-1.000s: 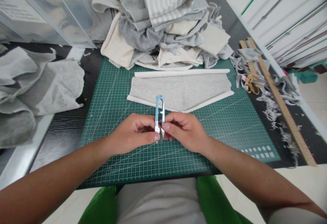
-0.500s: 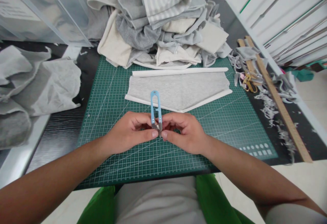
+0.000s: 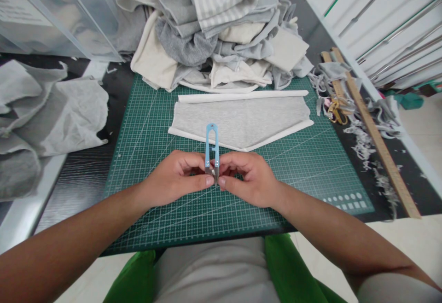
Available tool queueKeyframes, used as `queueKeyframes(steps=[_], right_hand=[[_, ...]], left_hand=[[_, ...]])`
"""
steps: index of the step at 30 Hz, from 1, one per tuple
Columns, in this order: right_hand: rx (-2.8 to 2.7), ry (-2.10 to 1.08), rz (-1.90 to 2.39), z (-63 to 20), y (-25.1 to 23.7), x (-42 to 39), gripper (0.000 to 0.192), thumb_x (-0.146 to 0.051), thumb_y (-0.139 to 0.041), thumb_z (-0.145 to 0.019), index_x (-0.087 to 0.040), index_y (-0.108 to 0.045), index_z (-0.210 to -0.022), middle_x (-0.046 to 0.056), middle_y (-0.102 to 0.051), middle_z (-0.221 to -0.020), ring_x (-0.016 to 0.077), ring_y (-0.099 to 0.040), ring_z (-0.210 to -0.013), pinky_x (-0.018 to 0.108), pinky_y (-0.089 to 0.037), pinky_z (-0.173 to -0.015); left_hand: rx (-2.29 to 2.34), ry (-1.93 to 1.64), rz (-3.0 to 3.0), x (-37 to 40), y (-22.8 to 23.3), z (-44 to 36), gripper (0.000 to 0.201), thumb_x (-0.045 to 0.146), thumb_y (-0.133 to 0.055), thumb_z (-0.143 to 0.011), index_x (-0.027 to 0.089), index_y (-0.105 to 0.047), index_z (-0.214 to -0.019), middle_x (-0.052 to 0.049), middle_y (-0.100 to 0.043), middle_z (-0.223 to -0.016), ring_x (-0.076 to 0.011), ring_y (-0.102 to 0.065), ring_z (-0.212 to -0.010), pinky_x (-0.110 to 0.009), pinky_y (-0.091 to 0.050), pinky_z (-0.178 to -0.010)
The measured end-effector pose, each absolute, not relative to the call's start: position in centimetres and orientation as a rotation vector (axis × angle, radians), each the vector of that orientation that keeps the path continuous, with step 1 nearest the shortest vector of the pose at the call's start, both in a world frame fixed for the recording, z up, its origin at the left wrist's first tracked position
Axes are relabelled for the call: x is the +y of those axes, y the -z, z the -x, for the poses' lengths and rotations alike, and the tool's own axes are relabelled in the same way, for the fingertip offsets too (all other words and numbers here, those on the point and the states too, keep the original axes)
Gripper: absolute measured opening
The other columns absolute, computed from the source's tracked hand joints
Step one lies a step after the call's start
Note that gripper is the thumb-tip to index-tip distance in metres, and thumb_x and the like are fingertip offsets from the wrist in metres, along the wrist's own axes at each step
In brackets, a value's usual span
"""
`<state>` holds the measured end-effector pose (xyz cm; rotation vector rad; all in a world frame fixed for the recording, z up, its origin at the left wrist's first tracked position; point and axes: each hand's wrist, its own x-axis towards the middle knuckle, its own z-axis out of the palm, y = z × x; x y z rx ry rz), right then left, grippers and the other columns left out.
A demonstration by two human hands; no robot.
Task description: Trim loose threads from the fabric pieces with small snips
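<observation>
A pair of light-blue thread snips (image 3: 212, 148) stands upright between my two hands, its blue handle loop at the top and metal blades pointing down. My left hand (image 3: 177, 176) is closed, thumb and fingertips pinching at the left side of the blades. From the right, my right hand (image 3: 248, 177) pinches the other blade in the same way. Both hands are above a green cutting mat (image 3: 165, 224). Just beyond them lies a flat grey fabric piece (image 3: 262, 119) with white, rolled-looking edges.
A heap of grey, cream and striped fabrics (image 3: 207, 40) covers the mat's far edge. Grey cloth (image 3: 72, 114) lies at left beside a clear plastic bin (image 3: 62, 13). On the right are a wooden ruler (image 3: 380, 142), yellow-handled scissors (image 3: 336, 112) and fabric scraps (image 3: 362, 148).
The handle end of the snips has tipped slightly to the right and stands a bit straighter. Both hands keep their pinch in nearly the same place.
</observation>
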<state>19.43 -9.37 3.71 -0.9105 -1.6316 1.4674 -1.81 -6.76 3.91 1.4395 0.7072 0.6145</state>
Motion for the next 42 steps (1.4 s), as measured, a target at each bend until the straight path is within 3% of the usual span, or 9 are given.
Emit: queueKeyframes(steps=[24,29,34,39,42], right_hand=[[-1.599,-1.557,1.025,-19.1,-3.9,-9.2,0.013,-0.011,-0.063,-0.073,-0.019,-0.060,-0.083,-0.005,-0.062,-0.068,0.0081,-0.055,-0.058,0.021,-0.046,-0.054],[-1.651,-1.491,1.041,-19.4,-3.8,-9.1,0.011,-0.018,-0.068,-0.078,-0.019,-0.062,-0.087,-0.004,-0.061,-0.068,0.0084,-0.055,-0.057,0.021,-0.046,-0.052],[-1.663,-1.303,1.131,-19.8,-3.8,-8.9,0.033,-0.036,-0.077,-0.080,-0.019,-0.066,-0.106,-0.005,-0.064,-0.069,0.0088,-0.055,-0.056,0.022,-0.046,-0.052],[-1.652,-1.257,1.088,-19.8,-4.4,-8.8,0.013,-0.032,-0.076,-0.083,-0.020,-0.072,-0.087,-0.003,-0.069,-0.068,0.0084,-0.058,-0.058,0.021,-0.046,-0.054],[-1.554,-1.262,1.052,-20.0,-4.8,-8.8,0.011,-0.031,-0.076,-0.084,-0.021,-0.075,-0.087,-0.003,-0.070,-0.066,0.0083,-0.058,-0.055,0.022,-0.046,-0.052]], left_hand=[[0.667,-0.580,-1.597,-6.8,-3.5,1.7,0.011,0.026,-0.070,-0.088,0.016,-0.073,-0.084,-0.004,-0.073,-0.088,-0.0152,-0.069,-0.081,-0.026,-0.054,-0.075],[0.702,-0.562,-1.702,-7.0,-3.7,1.7,0.016,0.029,-0.066,-0.091,0.016,-0.071,-0.083,-0.004,-0.071,-0.085,-0.0144,-0.066,-0.077,-0.025,-0.051,-0.070],[0.751,-0.586,-1.986,-7.5,-3.7,1.5,0.020,0.020,-0.058,-0.094,0.016,-0.063,-0.075,0.002,-0.059,-0.070,-0.0095,-0.057,-0.065,-0.021,-0.045,-0.062],[0.742,-0.618,-2.223,-7.8,-3.0,1.5,0.015,0.018,-0.054,-0.097,0.015,-0.068,-0.090,-0.001,-0.062,-0.078,-0.0121,-0.059,-0.072,-0.025,-0.047,-0.067],[0.815,-0.741,-2.292,-7.4,-2.9,1.7,0.012,0.019,-0.057,-0.096,0.015,-0.068,-0.094,-0.002,-0.063,-0.084,-0.0131,-0.060,-0.078,-0.026,-0.050,-0.071]])
